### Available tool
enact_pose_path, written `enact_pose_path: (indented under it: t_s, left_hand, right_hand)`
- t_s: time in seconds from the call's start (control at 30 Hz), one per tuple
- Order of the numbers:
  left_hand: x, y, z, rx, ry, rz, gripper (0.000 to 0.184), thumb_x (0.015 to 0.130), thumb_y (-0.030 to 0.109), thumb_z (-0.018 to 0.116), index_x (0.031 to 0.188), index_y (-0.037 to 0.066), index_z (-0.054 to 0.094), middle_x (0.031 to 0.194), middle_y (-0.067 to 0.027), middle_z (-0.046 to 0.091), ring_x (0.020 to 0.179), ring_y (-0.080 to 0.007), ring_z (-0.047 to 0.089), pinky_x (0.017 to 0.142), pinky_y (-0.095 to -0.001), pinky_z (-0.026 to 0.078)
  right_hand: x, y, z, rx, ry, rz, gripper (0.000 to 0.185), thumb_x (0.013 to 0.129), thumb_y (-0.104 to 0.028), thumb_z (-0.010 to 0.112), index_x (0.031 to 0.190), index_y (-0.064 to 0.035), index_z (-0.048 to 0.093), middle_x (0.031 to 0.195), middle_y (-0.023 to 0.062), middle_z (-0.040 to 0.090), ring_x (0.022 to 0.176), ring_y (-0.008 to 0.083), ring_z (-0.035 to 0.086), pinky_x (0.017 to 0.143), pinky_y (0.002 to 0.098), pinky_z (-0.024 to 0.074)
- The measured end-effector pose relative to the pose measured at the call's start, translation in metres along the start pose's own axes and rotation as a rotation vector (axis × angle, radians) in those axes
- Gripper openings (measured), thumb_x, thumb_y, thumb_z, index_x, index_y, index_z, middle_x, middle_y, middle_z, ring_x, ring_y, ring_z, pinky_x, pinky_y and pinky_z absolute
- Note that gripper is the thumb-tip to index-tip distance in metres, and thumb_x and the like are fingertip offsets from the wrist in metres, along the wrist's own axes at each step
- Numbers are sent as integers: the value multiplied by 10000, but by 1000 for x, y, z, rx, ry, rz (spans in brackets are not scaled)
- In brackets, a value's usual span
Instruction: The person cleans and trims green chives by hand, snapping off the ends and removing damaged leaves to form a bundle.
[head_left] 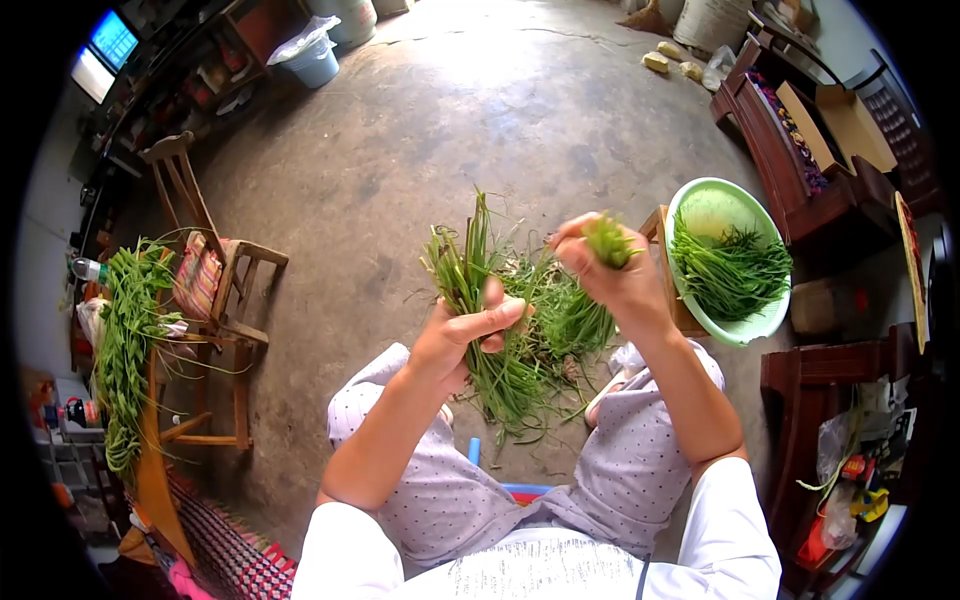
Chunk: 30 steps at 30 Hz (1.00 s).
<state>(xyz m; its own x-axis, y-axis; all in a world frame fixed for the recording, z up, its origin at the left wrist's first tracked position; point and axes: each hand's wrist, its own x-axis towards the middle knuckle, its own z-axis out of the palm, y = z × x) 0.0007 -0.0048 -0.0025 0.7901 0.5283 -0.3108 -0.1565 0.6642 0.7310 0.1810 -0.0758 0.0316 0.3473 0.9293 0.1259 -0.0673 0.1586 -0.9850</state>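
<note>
Printed shirt (545, 572) nearest, left grip (462, 342) clasps slender stalks (462, 268).

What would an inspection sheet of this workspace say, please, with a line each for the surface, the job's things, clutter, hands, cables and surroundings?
Surface: floor has darker patches.
Job's things: stalk bundle, small green bunch, pale green basin holding long greens.
Clutter: loose pile of greens and scraps on the floor.
Hands: left hand grips the stalk bundle; right hand, slightly blurred, holds the small green bunch.
Cables: nothing seen that is clearly a cable.
Surroundings: wooden chair at left, blue bucket ahead, open cardboard box at right.
</note>
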Motion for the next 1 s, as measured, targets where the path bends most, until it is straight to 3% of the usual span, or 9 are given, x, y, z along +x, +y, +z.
enact_pose_path:
  t_s: [0.13, 0.27, 0.33, 0.47, 0.53, 0.67, 0.7, 0.93, 1.0]
  left_hand:
    - [1, -1, -1, -12, -41, -16, 227, 824, 56, 617, 850, 142, 409, 749, 32, 481, 647, -31, 454, 469, -142, 305]
    - [1, 0, -1, -48, -78, -44, 226, 826, 65, 616, 841, 147, 405, 743, 32, 476, 614, -24, 428, 450, -145, 292]
    - [1, 1, -1, -42, -54, -47, 227, 825, 69, 617, 838, 148, 405, 741, 32, 475, 604, -24, 419, 443, -146, 287]
    - [0, -1, -4, -80, -111, -54, 227, 820, 79, 626, 833, 152, 411, 764, 18, 505, 628, -32, 450, 438, -144, 290]
    - [0, -1, -4, -93, -113, -64, 227, 819, 82, 627, 832, 153, 412, 773, 13, 514, 649, -38, 470, 440, -142, 294]
    - [1, -2, -3, -111, -79, -93, 207, 809, 83, 643, 820, 131, 442, 808, -27, 553, 692, -67, 518, 449, -153, 318]
    - [1, -2, -2, -132, -84, -103, 192, 801, 82, 657, 798, 108, 467, 822, -56, 582, 685, -80, 537, 459, -164, 336]
    - [3, -6, -8, -126, -115, -134, 151, 805, 96, 652, 845, 87, 507, 837, -59, 589, 727, -106, 553, 466, -175, 344]
    - [2, -5, -6, -123, -114, -141, 156, 806, 100, 653, 824, 96, 498, 836, -57, 592, 738, -110, 555, 473, -174, 345]
  right_hand:
    - [-1, 3, 1, -61, -136, 11, 181, 782, -158, 721, 776, 7, 647, 680, -32, 592, 635, 34, 497, 559, 201, 407]
    - [3, 9, -3, -77, -24, -67, 175, 782, -161, 721, 804, 0, 659, 701, -24, 610, 656, 40, 521, 576, 201, 420]
    - [4, 9, -4, -106, 29, -105, 169, 789, -170, 716, 805, -11, 662, 671, -38, 590, 618, 32, 499, 543, 195, 398]
    - [7, 6, -12, -26, 246, -105, 155, 820, -177, 683, 738, -62, 617, 562, -79, 477, 421, -6, 338, 372, 178, 244]
    - [2, 3, -18, -74, 69, 67, 191, 814, -206, 697, 770, -31, 636, 613, -78, 518, 536, 10, 407, 478, 197, 321]
    - [-1, -1, 2, -163, -123, -53, 186, 813, -195, 693, 813, -16, 646, 632, -31, 567, 562, 17, 440, 491, 208, 349]
    - [1, 8, 6, -116, -131, -154, 185, 805, -175, 699, 812, 0, 638, 641, -24, 566, 584, 22, 448, 500, 216, 356]
    - [-3, 12, 0, -202, -41, -70, 226, 838, -205, 662, 767, 7, 633, 636, -16, 578, 592, 27, 472, 501, 222, 376]
    - [-3, 13, 2, -284, 23, -156, 269, 852, -238, 644, 723, -2, 628, 616, -8, 584, 581, 28, 481, 497, 220, 377]
